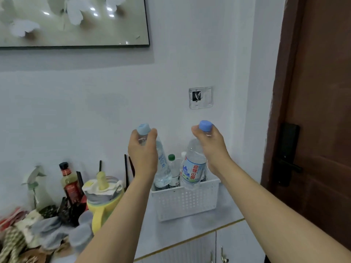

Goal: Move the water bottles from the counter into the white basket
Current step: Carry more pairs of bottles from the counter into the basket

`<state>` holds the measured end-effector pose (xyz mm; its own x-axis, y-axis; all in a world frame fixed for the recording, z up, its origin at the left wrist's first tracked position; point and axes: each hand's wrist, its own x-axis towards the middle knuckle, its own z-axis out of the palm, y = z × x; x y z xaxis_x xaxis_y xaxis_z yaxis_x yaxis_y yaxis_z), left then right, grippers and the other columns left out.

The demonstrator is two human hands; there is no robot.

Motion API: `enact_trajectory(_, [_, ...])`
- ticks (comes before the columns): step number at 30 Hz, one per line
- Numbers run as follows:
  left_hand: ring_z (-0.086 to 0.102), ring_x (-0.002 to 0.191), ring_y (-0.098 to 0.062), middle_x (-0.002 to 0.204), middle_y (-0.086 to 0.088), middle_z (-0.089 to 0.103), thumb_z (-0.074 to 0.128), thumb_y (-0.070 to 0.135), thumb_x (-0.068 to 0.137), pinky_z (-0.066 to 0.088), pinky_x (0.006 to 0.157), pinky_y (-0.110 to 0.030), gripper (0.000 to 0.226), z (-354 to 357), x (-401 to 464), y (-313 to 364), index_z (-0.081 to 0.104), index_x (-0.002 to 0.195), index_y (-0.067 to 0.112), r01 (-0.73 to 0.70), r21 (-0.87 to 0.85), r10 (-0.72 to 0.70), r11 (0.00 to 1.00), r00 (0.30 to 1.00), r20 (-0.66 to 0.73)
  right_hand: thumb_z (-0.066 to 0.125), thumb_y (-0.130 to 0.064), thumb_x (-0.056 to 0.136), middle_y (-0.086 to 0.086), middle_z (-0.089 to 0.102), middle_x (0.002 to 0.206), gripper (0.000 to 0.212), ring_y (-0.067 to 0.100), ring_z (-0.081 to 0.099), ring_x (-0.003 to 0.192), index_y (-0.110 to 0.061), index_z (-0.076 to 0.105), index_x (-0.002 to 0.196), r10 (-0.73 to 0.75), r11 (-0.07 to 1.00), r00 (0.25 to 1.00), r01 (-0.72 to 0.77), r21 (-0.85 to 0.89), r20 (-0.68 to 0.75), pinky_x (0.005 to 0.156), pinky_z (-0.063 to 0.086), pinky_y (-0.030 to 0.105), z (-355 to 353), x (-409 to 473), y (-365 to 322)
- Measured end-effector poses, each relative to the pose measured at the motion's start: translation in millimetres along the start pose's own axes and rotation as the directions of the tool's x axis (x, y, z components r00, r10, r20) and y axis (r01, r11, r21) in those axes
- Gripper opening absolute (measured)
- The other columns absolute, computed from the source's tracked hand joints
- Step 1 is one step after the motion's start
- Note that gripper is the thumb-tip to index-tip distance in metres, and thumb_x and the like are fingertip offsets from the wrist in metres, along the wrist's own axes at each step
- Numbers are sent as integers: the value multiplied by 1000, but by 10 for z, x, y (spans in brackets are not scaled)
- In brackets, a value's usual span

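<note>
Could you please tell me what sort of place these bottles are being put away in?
Probably a home entryway: a brown door with an electronic lock stands right beside a cabinet counter, with a framed picture on the wall and household clutter at the left.

There is only one view, from a camera worn on the person's head. It looks forward and a little down along both forearms, toward a white wall (114, 95) close ahead. The counter (218, 217) lies low in the picture, near the camera. A brown door (322, 92) closes the right edge, a framed picture (76, 21) the upper left corner. The wide lens bends the edges.
</note>
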<state>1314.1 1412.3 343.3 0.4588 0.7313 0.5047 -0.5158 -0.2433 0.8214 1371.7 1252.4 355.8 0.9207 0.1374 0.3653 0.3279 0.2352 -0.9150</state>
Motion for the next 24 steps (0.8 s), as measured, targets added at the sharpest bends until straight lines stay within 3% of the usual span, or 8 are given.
enact_trajectory(3, [58, 72, -6, 85, 5, 64, 66, 42, 82, 48, 67, -28, 13, 88, 196, -366, 62, 88, 31, 48, 26, -48, 999, 999, -2, 71, -25, 86, -11, 62, 90, 11, -5, 62, 77, -24, 63, 93, 80, 996, 993, -84, 37, 87, 69, 44, 15, 131, 311, 210])
enact_trajectory(8, [48, 98, -19, 108, 0, 46, 67, 42, 83, 42, 83, -32, 20, 186, 367, -896, 59, 87, 24, 116, 207, -121, 971, 992, 14, 72, -21, 85, -1, 63, 112, 29, 15, 58, 105, -14, 64, 112, 261, 962, 952, -271, 44, 158, 90, 43, 31, 260, 655, 689])
enact_trajectory(12, [28, 105, -17, 114, 0, 34, 59, 57, 76, 28, 92, -32, 40, 193, 394, -1227, 57, 92, 21, 206, 445, -224, 871, 975, -13, 72, -20, 86, -1, 61, 118, 36, 13, 57, 103, -14, 61, 120, 362, 927, 912, -374, 28, 194, 88, 40, 30, 340, 822, 1053])
enact_trajectory(16, [47, 105, -17, 113, -2, 41, 71, 36, 88, 38, 84, -24, 16, 116, 496, -1512, 64, 93, 23, 210, 406, -295, 889, 942, 158, 76, -31, 81, 8, 43, 137, 40, 24, 51, 120, -24, 65, 119, 438, 898, 884, -423, -119, 164, 103, 43, 41, 403, 993, 1461])
enact_trajectory(18, [53, 103, -15, 112, 0, 44, 73, 32, 87, 46, 89, -29, 13, 66, 533, -1630, 69, 96, 24, 198, 408, -304, 891, 928, 215, 77, -40, 78, 7, 36, 140, 44, 29, 41, 129, -29, 65, 119, 457, 877, 875, -413, -247, 158, 108, 38, 46, 419, 1045, 1640])
enact_trajectory(20, [54, 106, -18, 114, 0, 45, 74, 30, 87, 47, 95, -35, 19, 40, 541, -1752, 71, 103, 21, 214, 423, -326, 881, 922, 211, 76, -45, 76, 8, 38, 140, 48, 31, 40, 130, -31, 63, 120, 481, 855, 858, -413, -314, 179, 107, 37, 49, 421, 1067, 1800])
enact_trajectory(24, [51, 109, -17, 114, 0, 48, 74, 30, 87, 45, 99, -36, 26, 44, 512, -1964, 70, 109, 19, 224, 479, -340, 849, 925, 170, 77, -40, 78, 9, 49, 134, 48, 25, 52, 119, -25, 62, 121, 488, 855, 845, -413, -315, 217, 102, 43, 50, 431, 1038, 2021])
